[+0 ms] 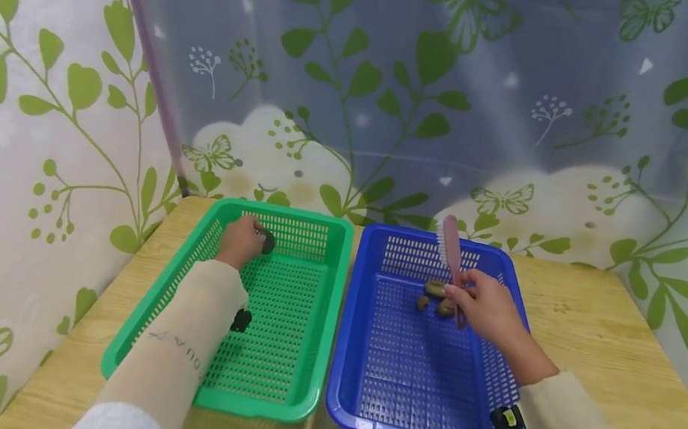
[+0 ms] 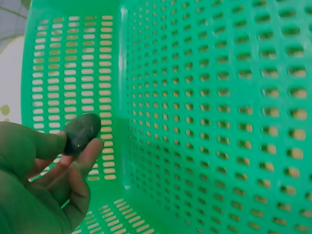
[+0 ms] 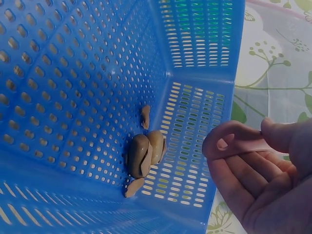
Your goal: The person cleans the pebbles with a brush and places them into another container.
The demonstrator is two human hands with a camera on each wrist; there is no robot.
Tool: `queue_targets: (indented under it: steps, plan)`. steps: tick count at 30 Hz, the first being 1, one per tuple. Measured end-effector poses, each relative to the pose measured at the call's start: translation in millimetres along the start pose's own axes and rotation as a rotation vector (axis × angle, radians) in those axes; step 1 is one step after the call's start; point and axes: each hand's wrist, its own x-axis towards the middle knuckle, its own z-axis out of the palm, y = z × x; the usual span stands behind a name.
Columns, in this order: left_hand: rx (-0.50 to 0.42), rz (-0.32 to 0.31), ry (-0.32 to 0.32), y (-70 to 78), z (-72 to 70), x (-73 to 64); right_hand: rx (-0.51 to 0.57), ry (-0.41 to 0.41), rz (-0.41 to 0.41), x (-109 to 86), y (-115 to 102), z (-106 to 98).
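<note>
rising above the fingers of the right hand (image 1: pixel 487 308), the pink brush (image 1: pixel 451 243) is held tilted over the blue basket (image 1: pixel 354 322), its handle pinched; inside the green basket (image 1: pixel 330 318), near the far wall, a dark stone-like object (image 2: pixel 83 132) is pinched by the left hand's (image 1: pixel 240 241) fingers.

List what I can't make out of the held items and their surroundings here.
- Pink brush: right wrist view, bristle end hidden behind the right hand.
- Dark piece: left wrist view, covered in part by the left hand.
- Green basket: head view, part of its floor hidden by the left sleeve.
- Sleeve lettering: head view, too small to read surely.
</note>
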Motion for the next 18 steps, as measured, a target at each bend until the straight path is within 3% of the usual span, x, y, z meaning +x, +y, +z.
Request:
queue_targets:
  steps: [4, 10, 14, 18]
  plan:
    - [0.075, -0.038, 0.032, -7.6, 0.6, 2.6, 0.004, -0.007, 0.004, 0.3, 2, 1]
    - [0.194, -0.106, -0.021, -10.4, -3.1, -1.5, 0.014, -0.015, 0.014, 0.8, 2, 2]
    - [0.23, -0.094, -0.035, -13.7, -3.9, -3.0, 0.009, -0.011, 0.012, 1.5, 2, 1]
    - [0.293, -0.052, -0.089, -17.3, -4.4, -3.6, -0.004, -0.012, 0.024, 1.4, 3, 0]
